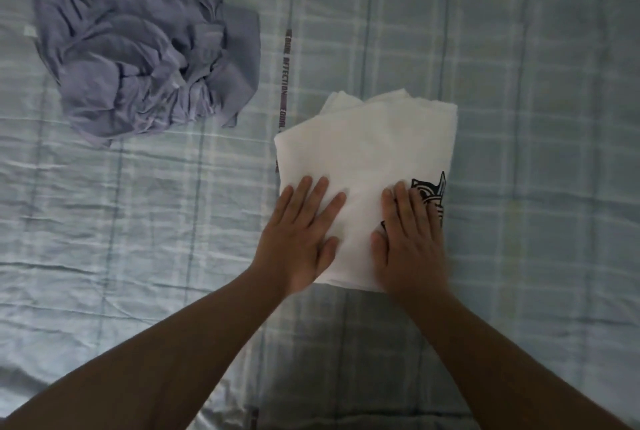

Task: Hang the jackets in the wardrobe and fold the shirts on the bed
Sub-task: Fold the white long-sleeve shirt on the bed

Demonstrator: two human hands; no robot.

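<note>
The bed (pixel 519 83) fills pretty much the whole view. It's covered in a pale blue-green sheet with a lighter check pattern and plenty of wrinkles on the left side.

Biggest thing on it is the crumpled greyish-purple shirt (pixel 145 48). It sits in a loose heap at the far left, not folded at all and well apart from the rest.

Next down is the folded white shirt (pixel 367 152), lying flat on the sheet a bit right of centre. It's a rough rectangle with a few layers peeking out at the far edge.

Two bare forearms come in from the bottom and end over its near end. The left hand (pixel 301 239) lies palm down on the near left part of the white shirt. Its grip is apart, with the fingers straight and slightly spread, pressing the fabric with nothing pinched. The right hand (pixel 408 242) does the same on the near right part, grip apart too, fingers straight and flat. The hands are near each other but not touching, with a strip of white fabric between them.

By the right hand's fingers there's a black graphic print (pixel 435 192) on the shirt. It's partly covered, so I can't tell what it shows.

A narrow dark band of lettering (pixel 285 76) runs along the sheet between the two shirts, and one word looks like "AFFECTION".

Smallest thing is a little white tag (pixel 30 31) at the purple heap's left edge.
</note>
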